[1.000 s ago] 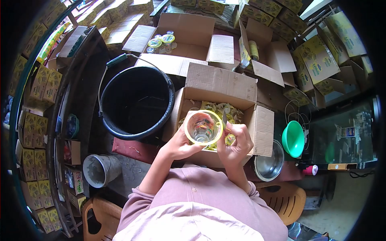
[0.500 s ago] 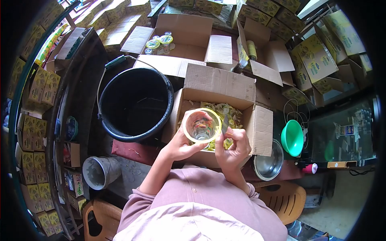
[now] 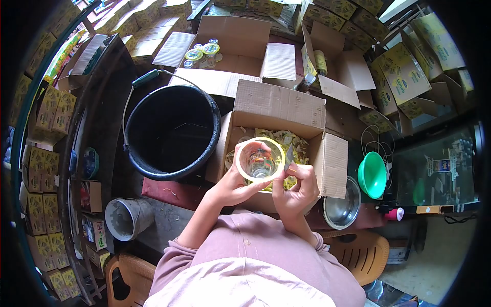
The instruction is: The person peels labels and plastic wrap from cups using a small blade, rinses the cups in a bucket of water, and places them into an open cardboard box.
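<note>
A clear plastic cup (image 3: 260, 171) with a yellow rim is tilted so its mouth faces me. My left hand (image 3: 232, 181) is wrapped round its side. Pinched in my right hand (image 3: 296, 190) is a small knife, whose grey blade (image 3: 289, 154) points up beside the right edge of the rim; its handle is hidden by the fingers. My right fingertips are at the rim's lower right. Below both hands stands an open cardboard box (image 3: 281, 105) holding many thin yellow and whitish scraps (image 3: 294, 143).
Left of the box is a large black bucket (image 3: 217, 128) with a wire handle. A grey bucket (image 3: 120, 220) stands lower left. A metal bowl (image 3: 332, 217) and a green bowl (image 3: 372, 175) sit to the right. Behind, another open carton (image 3: 235, 30) holds several lidded cups (image 3: 210, 49).
The cup has shifted slightly right and turned a little in my left hand. The knife blade has moved slightly right with my right hand.
</note>
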A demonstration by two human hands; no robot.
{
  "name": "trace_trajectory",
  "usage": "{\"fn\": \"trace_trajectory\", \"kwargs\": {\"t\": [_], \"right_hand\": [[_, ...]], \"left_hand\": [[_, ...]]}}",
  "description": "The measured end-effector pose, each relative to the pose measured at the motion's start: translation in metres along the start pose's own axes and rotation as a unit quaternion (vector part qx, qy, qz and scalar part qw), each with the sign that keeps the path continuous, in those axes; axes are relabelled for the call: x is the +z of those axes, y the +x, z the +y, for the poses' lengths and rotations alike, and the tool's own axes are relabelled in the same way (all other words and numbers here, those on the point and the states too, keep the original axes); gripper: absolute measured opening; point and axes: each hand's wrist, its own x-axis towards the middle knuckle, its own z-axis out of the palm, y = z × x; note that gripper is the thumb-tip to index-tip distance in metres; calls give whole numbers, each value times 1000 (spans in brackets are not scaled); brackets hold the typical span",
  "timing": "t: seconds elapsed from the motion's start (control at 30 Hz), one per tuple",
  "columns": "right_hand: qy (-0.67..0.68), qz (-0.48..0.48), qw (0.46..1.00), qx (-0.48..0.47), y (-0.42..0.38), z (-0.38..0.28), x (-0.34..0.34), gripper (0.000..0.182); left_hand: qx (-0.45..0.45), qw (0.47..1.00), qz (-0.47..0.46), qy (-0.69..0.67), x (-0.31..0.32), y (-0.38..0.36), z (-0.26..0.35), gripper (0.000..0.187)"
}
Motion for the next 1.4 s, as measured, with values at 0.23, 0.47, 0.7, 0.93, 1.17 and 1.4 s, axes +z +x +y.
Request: {"fn": "trace_trajectory", "kwargs": {"t": [0.23,0.47,0.7,0.93,1.17,1.4], "right_hand": [[7,2,1000,-5,6,6,-3,23],[11,-22,1000,-7,2,0,-9,19],[-12,-17,1000,-20,3,-1,-6,20],[-7,-23,999,-22,6,3,-8,22],[5,-21,1000,-11,2,1,-10,21],[0,-26,1000,-11,5,5,-9,20]], "left_hand": [[0,999,-31,34,-5,0,4,66],[-14,1000,-9,6,-4,0,3,65],[-9,1000,-21,13,-4,0,8,65],[-10,999,-42,21,-5,0,9,62],[0,1000,-24,9,-6,2,8,63],[-10,998,-62,6,-7,2,11,64]]}}
